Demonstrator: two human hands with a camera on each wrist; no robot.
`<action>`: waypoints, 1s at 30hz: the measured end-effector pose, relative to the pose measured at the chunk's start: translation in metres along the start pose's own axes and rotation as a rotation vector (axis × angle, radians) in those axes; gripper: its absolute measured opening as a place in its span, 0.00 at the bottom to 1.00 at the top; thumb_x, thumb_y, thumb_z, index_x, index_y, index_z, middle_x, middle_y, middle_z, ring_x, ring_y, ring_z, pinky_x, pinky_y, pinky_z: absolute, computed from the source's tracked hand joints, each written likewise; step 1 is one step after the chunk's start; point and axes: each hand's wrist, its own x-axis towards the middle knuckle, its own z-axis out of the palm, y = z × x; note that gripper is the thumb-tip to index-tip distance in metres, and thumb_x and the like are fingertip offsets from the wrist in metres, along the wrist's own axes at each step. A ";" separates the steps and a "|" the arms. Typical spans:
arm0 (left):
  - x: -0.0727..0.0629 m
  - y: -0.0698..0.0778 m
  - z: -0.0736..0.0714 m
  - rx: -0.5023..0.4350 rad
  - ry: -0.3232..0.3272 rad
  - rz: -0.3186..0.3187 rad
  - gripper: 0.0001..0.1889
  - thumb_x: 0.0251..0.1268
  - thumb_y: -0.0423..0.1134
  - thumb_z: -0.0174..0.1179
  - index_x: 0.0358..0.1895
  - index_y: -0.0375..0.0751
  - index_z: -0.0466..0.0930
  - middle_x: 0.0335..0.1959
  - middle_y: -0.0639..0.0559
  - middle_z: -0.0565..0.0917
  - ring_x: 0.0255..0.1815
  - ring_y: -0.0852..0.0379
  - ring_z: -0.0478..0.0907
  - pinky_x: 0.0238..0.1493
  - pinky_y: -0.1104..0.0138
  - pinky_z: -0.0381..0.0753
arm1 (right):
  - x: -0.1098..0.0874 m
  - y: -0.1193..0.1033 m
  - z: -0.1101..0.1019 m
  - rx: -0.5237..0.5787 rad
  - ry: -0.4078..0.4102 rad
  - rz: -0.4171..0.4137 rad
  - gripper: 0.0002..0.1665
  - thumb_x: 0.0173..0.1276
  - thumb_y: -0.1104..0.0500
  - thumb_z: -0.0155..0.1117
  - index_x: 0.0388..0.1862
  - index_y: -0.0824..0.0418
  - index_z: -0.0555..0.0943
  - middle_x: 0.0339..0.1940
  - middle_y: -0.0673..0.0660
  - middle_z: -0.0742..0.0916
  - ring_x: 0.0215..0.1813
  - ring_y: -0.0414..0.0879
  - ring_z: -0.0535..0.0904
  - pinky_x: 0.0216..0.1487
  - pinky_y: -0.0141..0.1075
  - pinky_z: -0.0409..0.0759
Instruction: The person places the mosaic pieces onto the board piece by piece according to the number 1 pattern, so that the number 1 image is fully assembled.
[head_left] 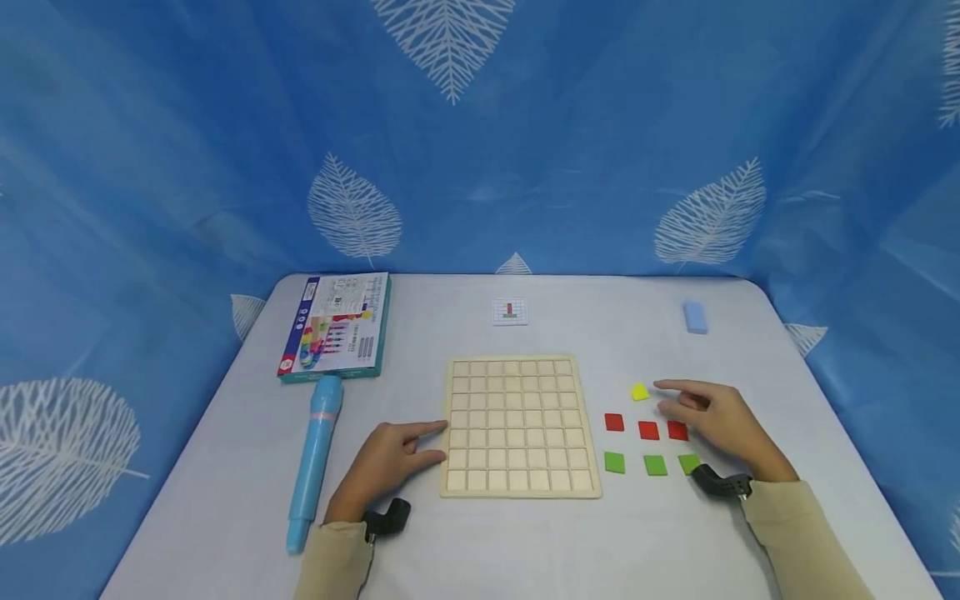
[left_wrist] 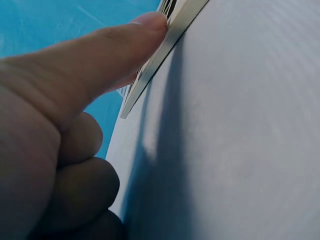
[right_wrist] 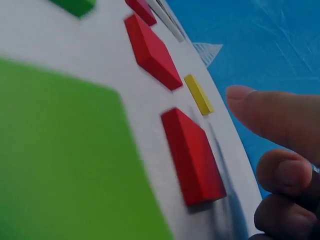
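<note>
A wooden grid board (head_left: 517, 493) lies in the middle of the table with its squares bare. My left hand (head_left: 384, 462) touches the board's left edge with straight index finger and thumb, the other fingers folded in. Over the tiles at the right hovers my right hand (head_left: 718, 421), holding nothing, its index finger and thumb stretched toward a yellow tile (head_left: 640, 392). Three red tiles (head_left: 614, 422) form a row below the yellow one. Three green tiles (head_left: 614, 462) make a second row nearer me. In the right wrist view, the yellow tile (right_wrist: 199, 95) sits apart from the fingertips.
A small pattern card (head_left: 510, 312) lies behind the board, and a pale blue block (head_left: 695, 317) at the back right. On the left are a printed flat box (head_left: 348, 333) and a long light-blue tube (head_left: 311, 467). Blue leaf-patterned cloth (head_left: 525, 167) surrounds the white table.
</note>
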 end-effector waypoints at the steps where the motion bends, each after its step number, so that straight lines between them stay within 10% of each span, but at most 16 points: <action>1: 0.000 0.000 0.001 0.006 0.000 0.004 0.24 0.59 0.53 0.74 0.60 0.56 0.86 0.12 0.62 0.64 0.16 0.65 0.57 0.20 0.69 0.59 | 0.002 0.001 -0.001 0.010 -0.019 0.017 0.25 0.69 0.46 0.73 0.60 0.55 0.86 0.22 0.51 0.71 0.28 0.45 0.69 0.30 0.35 0.66; 7: -0.007 -0.003 0.008 0.025 -0.025 0.025 0.24 0.59 0.56 0.73 0.59 0.57 0.87 0.12 0.63 0.65 0.15 0.66 0.58 0.20 0.70 0.59 | 0.003 0.005 -0.004 0.036 -0.124 0.093 0.31 0.68 0.41 0.72 0.64 0.54 0.84 0.19 0.51 0.71 0.24 0.45 0.69 0.27 0.36 0.66; 30: 0.003 -0.013 0.004 0.004 -0.018 0.047 0.24 0.58 0.57 0.73 0.58 0.57 0.88 0.11 0.63 0.64 0.14 0.66 0.57 0.19 0.70 0.58 | 0.013 -0.001 0.016 -0.065 -0.043 -0.035 0.25 0.67 0.47 0.75 0.59 0.55 0.86 0.16 0.45 0.67 0.17 0.40 0.63 0.21 0.34 0.61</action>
